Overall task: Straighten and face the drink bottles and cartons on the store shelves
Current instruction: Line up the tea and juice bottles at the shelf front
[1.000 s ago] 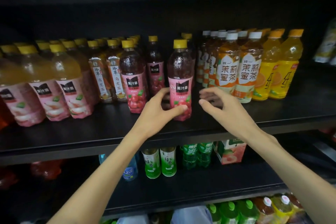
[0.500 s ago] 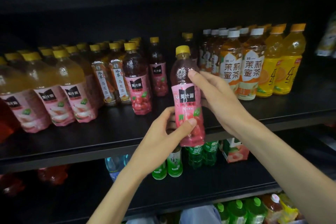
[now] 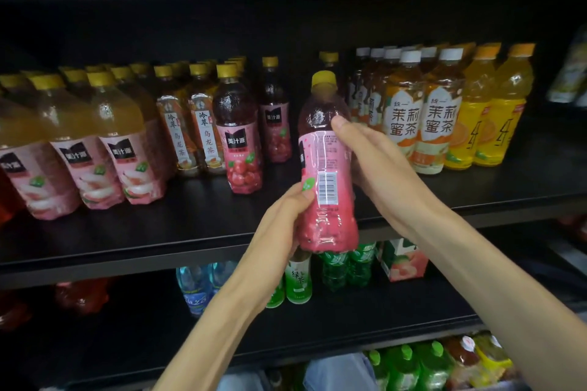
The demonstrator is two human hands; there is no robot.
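Observation:
A red juice bottle [image 3: 327, 168] with a pink label and yellow cap is held upright in front of the upper shelf [image 3: 158, 232], lifted off it. Its barcode side faces me. My left hand [image 3: 282, 225] grips its lower part from the left, thumb on the label. My right hand [image 3: 371, 162] holds its right side, fingertips at the shoulder. A matching bottle [image 3: 239, 136] stands on the shelf with its label facing front, and another one [image 3: 275, 117] stands further back.
Left on the shelf stand pink-labelled yellow juice bottles [image 3: 124, 143] and oolong tea bottles [image 3: 203, 133]. Right are honey tea bottles [image 3: 438, 117] and orange drinks [image 3: 505, 111]. The lower shelf holds green tea bottles [image 3: 298, 279], green bottles [image 3: 346, 267], a peach carton [image 3: 401, 260] and blue bottles [image 3: 193, 286].
The bottle was standing on the shelf, then both hands lifted it toward me. It has since turned, so the barcode side faces me instead of the front label.

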